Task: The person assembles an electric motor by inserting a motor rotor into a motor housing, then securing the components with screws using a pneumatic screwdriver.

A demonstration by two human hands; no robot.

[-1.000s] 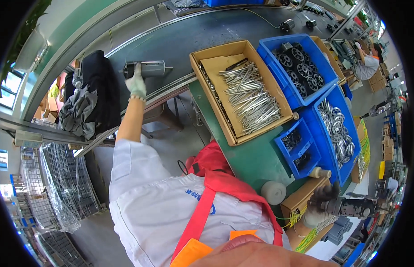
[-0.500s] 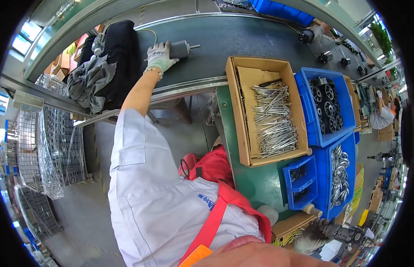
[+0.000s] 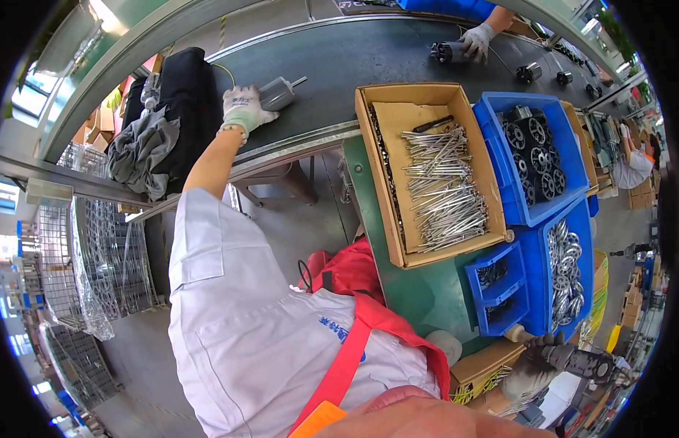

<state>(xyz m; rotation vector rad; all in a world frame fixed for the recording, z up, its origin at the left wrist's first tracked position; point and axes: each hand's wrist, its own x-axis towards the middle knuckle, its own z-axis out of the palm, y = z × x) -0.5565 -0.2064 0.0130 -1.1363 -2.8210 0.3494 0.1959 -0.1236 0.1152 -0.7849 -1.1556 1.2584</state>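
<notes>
My left hand [image 3: 246, 109], in a white glove, is closed around the rear end of a grey cylindrical motor [image 3: 277, 93]. The motor lies on the dark worktop, its thin metal shaft pointing right and away from me. A yellow-green wire [image 3: 226, 71] runs near its rear end. At the lower right my right hand [image 3: 531, 374], in a grey glove, is wrapped around a black power screwdriver [image 3: 582, 363]. Its fingers are partly hidden. Between my arms, a cardboard box [image 3: 390, 109] holds many long silver bolts [image 3: 445, 190] and a black-handled tool [image 3: 433, 124].
Blue bins hold black round end caps [image 3: 533, 157] and silver rings [image 3: 566, 274]. A smaller blue bin [image 3: 498, 292] stands beside them on a green table [image 3: 420, 299]. Across the dark worktop [image 3: 339, 62], another person's gloved hand [image 3: 478, 42] grips a black motor [image 3: 447, 52]. Dark clothing [image 3: 193, 109] lies left.
My view has shifted slightly. My left hand has moved a little toward the motor's rear end, and the motor is tilted more. The other person's hand and black motor have come further left.
</notes>
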